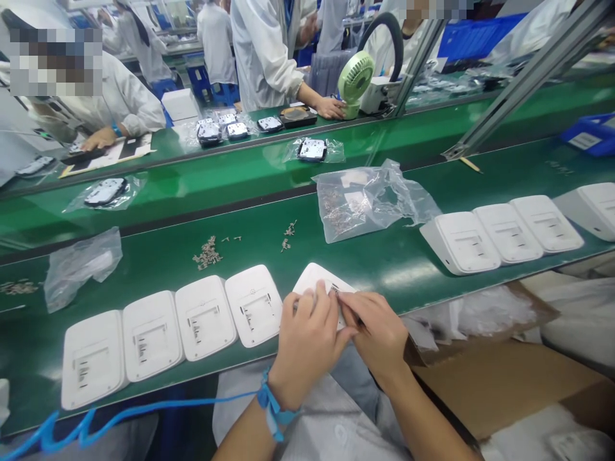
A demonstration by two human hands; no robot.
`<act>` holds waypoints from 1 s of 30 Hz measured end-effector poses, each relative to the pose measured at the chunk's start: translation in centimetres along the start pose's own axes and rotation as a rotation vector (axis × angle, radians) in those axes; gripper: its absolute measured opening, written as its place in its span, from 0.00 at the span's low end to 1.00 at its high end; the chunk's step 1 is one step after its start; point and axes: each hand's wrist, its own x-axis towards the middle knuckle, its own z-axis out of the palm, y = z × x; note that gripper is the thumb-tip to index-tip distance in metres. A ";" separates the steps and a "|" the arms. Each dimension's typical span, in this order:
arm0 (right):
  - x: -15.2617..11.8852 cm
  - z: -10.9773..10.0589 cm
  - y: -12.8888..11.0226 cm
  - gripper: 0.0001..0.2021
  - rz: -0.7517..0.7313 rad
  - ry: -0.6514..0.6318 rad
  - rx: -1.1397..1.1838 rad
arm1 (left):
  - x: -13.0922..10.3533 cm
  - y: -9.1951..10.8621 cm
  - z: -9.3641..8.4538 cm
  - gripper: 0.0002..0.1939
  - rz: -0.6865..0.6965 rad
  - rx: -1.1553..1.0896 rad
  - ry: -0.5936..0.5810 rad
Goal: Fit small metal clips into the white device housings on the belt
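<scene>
A white plastic housing [311,275] lies on the green bench top at its front edge, mostly covered by my hands. My left hand [312,326] rests over the housing, its fingers wrapped round the left part. My right hand [377,326] is pinched at the housing's slot, with thumb and forefinger on something too small to make out. To the left, several like white housings [204,317] stand in a touching row, each with a rectangular recess. A blue wrist strap [273,406] with a coiled cord is on my left wrist.
Small metal parts [208,253] lie in piles behind the row. A clear bag of parts [355,202] is behind my hands. More white housings [514,230] stand at right. Beyond a green conveyor [240,163], other people work. An open cardboard box [500,384] is below right.
</scene>
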 end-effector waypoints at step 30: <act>2.7 0.9 0.1 0.07 0.237 -0.136 -0.081 | -0.7 0.3 0.2 0.27 -0.101 -0.064 0.106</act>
